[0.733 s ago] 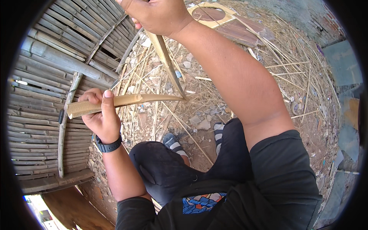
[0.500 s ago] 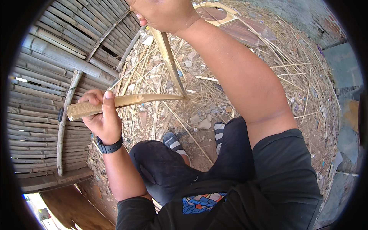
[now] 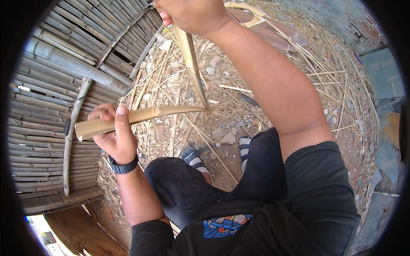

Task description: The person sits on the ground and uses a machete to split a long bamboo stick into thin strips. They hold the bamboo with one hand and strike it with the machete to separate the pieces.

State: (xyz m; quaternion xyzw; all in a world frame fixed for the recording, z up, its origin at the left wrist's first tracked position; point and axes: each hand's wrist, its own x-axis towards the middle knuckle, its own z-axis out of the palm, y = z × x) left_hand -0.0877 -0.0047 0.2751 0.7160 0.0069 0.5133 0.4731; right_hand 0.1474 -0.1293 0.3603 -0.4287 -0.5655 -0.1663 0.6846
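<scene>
While the left hand [image 3: 114,135] clamps a bamboo strip [image 3: 141,116], the right hand [image 3: 193,15] grips its split-off sliver [image 3: 193,64].

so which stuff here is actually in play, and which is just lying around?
In play:
- left hand, gripping the thick bamboo piece
- right hand, pulling the thin bamboo strip that peels off it

Lying about:
- bamboo slat wall
- loose pole leaning on it
- straw and bamboo scraps on the ground
- small stones
</scene>
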